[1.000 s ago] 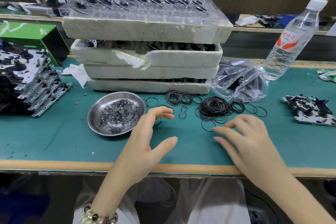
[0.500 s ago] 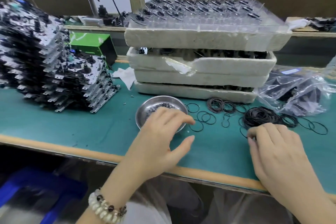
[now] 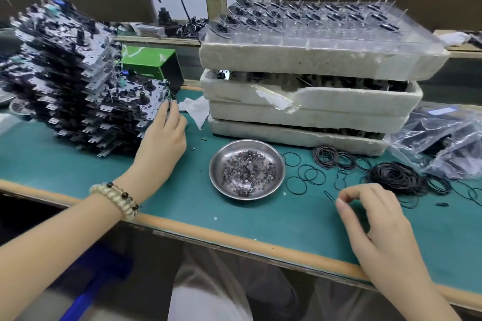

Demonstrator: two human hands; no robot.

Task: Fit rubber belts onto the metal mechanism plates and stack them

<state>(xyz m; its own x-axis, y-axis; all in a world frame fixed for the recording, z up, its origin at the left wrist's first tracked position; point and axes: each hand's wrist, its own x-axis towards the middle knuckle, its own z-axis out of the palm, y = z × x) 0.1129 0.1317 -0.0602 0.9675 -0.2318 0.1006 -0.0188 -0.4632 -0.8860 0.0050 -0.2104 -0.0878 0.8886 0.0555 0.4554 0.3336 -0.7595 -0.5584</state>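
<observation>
So your left hand [image 3: 163,143] was out at the far left, its fingers reaching onto the right edge of the nearer, lower stack of metal mechanism plates [image 3: 122,112]. The fingertips touched the top plate's corner, but whether they had closed on it I couldn't tell, since the back of the hand hid the grip. A beaded bracelet [image 3: 117,198] sat on that wrist, over the near edge of the green table [image 3: 78,161]. Behind and left of that stack stood the taller pile of plates [image 3: 60,60].

Your right hand [image 3: 375,221] was low at the near right, fingers curled with thumb and forefinger pinched together on a single thin rubber belt [image 3: 330,195], whose loop trailed to the left of your fingertips. The loose heap of rubber belts [image 3: 396,177] lay just beyond that hand, slightly to the right, with scattered single belts to its left. The steel dish [image 3: 276,185] of small washers sat between your two hands, well apart from the left one. Foam trays [image 3: 300,101] were stacked at the far side, and a clear plastic bag [image 3: 443,143] lay at the far right.
</observation>
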